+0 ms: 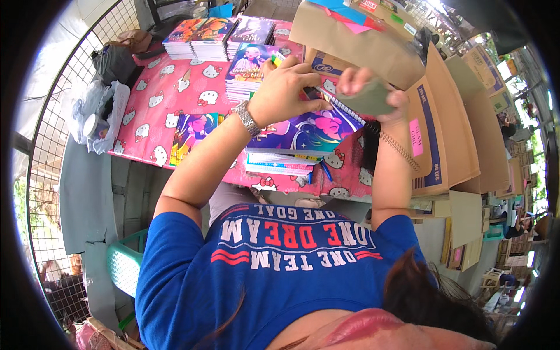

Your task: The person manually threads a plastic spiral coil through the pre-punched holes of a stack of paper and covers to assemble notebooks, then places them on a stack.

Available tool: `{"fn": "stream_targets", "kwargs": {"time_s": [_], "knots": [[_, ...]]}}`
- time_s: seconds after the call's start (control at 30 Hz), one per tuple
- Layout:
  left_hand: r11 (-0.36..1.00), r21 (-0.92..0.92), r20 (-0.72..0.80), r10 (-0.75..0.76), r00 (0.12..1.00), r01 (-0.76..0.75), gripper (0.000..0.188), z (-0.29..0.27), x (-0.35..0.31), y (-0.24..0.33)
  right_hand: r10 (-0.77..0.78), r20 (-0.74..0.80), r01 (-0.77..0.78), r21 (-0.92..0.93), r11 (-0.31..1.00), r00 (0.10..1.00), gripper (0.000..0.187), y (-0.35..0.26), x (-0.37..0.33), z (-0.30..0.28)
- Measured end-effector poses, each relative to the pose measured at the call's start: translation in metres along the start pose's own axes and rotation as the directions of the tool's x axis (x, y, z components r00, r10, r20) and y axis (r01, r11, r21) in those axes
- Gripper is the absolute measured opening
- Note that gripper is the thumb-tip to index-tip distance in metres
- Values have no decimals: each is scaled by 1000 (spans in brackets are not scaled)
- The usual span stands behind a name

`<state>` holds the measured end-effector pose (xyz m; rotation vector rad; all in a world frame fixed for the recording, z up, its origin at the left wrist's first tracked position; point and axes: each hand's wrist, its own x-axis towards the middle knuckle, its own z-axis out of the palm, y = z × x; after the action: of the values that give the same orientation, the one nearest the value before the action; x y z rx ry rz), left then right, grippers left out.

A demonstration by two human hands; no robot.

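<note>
- Head view: the right hand [396,107] grips a blurred grey-green flat piece [370,98] above the far right of the purple illustrated notebooks [321,125].
- The left hand [290,87], fingers curled, hangs over their far edge; whether it pinches anything, I cannot tell.
- The notebooks lie on the pink cat-print tablecloth [153,108], left of an open cardboard box [429,128].
</note>
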<state>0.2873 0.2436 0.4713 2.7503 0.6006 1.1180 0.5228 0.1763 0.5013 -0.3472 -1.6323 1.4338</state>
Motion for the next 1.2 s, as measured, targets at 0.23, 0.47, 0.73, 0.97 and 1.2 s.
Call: {"fn": "stream_targets", "kwargs": {"time_s": [0.23,0.47,0.73,0.97,1.2], "knots": [[1000,13,-57,-7,998,8,47,-3,-5,1,157,33,-148,-187,971,987,56,-1,5,-12],[999,-17,-18,-44,999,43,49,-4,-3,-3,429,-74,-433,-266,861,900,58,-2,21,-9],[997,-40,8,-62,998,62,52,-4,-4,-2,367,-86,-371,-379,848,926,56,3,24,-17],[994,-85,-44,-77,996,73,51,-5,-1,-2,486,-171,-513,-374,773,857,60,17,28,-27],[919,-328,83,-202,976,218,38,-26,-11,-43,469,-125,-476,-411,777,874,60,8,48,-12]]}}
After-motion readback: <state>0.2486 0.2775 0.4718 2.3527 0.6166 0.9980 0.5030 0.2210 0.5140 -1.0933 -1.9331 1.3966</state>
